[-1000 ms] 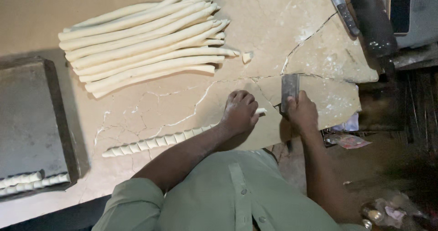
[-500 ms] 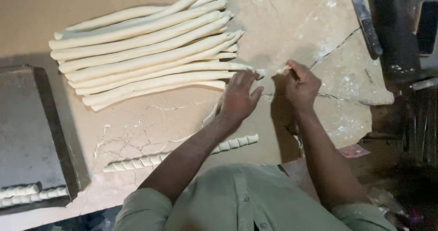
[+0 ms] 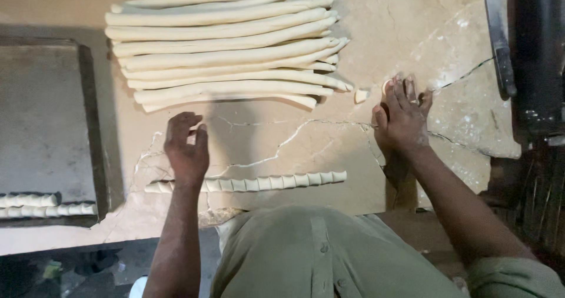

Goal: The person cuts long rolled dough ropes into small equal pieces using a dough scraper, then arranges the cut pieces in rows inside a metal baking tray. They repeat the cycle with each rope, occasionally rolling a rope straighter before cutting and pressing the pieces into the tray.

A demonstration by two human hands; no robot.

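Note:
A twisted dough rope (image 3: 265,183) lies across the cracked stone worktop (image 3: 282,139) near its front edge. My left hand (image 3: 187,152) hovers just above the rope's left end with its fingers loosely bent and nothing in it. My right hand (image 3: 403,120) lies flat on the worktop at the right, fingers spread, with its fingertips at a small pale bit of dough (image 3: 386,86). Another small dough scrap (image 3: 360,95) sits just left of that hand. A pile of several long smooth dough ropes (image 3: 229,56) lies farther back.
A dark metal tray (image 3: 41,121) sits at the left with two twisted ropes (image 3: 41,206) at its near edge. A long metal blade (image 3: 499,39) and dark equipment (image 3: 538,56) stand at the right. The worktop's broken edge runs along the right side.
A second ago my right hand held a metal scraper near the rope's right end. Both hands then rose toward the pile and have now spread apart, left hand to the rope's left end, right hand flat.

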